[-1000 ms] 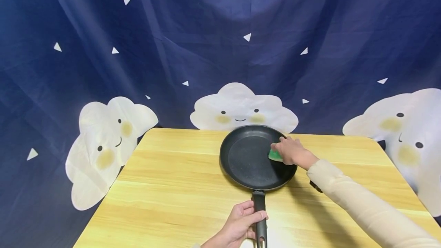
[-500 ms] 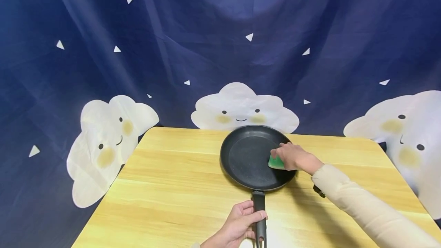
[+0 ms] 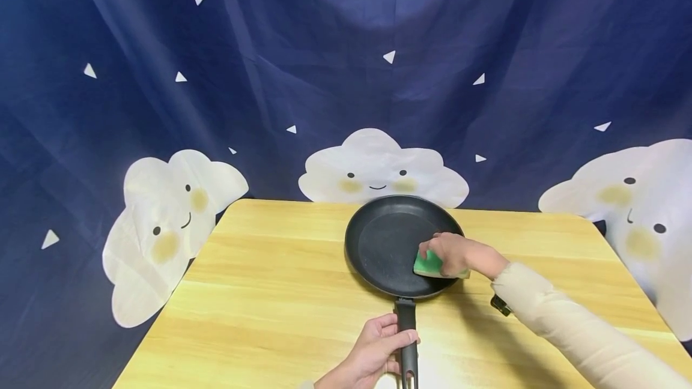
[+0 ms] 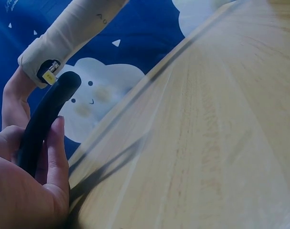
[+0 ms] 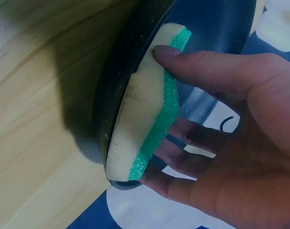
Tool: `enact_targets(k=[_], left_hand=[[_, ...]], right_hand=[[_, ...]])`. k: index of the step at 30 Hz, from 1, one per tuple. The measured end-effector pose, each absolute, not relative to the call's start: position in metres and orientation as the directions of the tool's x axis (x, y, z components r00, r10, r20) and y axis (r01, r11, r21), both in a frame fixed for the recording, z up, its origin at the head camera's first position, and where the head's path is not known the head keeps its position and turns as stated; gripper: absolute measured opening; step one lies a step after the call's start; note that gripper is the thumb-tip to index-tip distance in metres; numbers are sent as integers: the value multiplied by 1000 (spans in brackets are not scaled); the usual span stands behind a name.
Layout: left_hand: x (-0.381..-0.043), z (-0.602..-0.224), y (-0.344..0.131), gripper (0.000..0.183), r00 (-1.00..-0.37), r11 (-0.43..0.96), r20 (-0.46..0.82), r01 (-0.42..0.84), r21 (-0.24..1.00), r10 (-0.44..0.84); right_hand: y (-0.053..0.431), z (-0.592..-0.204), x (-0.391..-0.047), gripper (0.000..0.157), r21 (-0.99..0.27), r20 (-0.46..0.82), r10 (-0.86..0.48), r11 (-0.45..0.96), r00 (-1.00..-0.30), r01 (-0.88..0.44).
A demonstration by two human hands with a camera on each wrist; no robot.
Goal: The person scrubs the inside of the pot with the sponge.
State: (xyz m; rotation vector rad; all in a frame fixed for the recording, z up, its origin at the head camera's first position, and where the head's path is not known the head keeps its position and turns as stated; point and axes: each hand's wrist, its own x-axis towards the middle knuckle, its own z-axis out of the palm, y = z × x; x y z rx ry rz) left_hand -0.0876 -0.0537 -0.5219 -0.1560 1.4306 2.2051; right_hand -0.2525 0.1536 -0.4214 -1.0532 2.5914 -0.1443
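While the handle [image 3: 406,315] of the pan [image 3: 385,251] is held in the left grip [image 3: 374,346], the sponge [image 3: 427,265] is pinched in the right grip [image 3: 458,253] at the pan's near right side, green layer uppermost. The pan is seen over the tabletop [image 3: 270,293]; whether they are touching cannot be told.
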Motion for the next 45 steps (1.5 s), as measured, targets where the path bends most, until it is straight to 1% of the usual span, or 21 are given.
enact_targets(k=[6, 13, 22, 27, 34, 45], left_hand=[[-86, -522, -54, 36, -864, -331, -359, -474, 816, 353], [-88, -520, -54, 34, -862, -315, -364, -475, 822, 352], [-88, -520, -54, 34, -863, -312, -358, -471, 825, 357], [-87, -520, -54, 35, -866, -319, -351, -466, 825, 357], [-88, -520, -55, 35, -866, -324, -348, -466, 823, 360], [-88, -521, -55, 37, -861, -317, -351, -471, 823, 368]], right_hand=[[149, -420, -246, 43, -295, -313, -690, 724, -653, -624], [144, -417, -245, 39, -373, -306, -748, 664, -589, -649], [135, -423, -241, 38, -468, -304, -759, 646, -576, -604], [130, -429, -240, 38, -494, -280, -770, 627, -573, -602], [120, -436, -240, 37, -493, -229, -790, 598, -569, -632], [102, -443, -237, 37, -497, -173, -782, 595, -599, -632]])
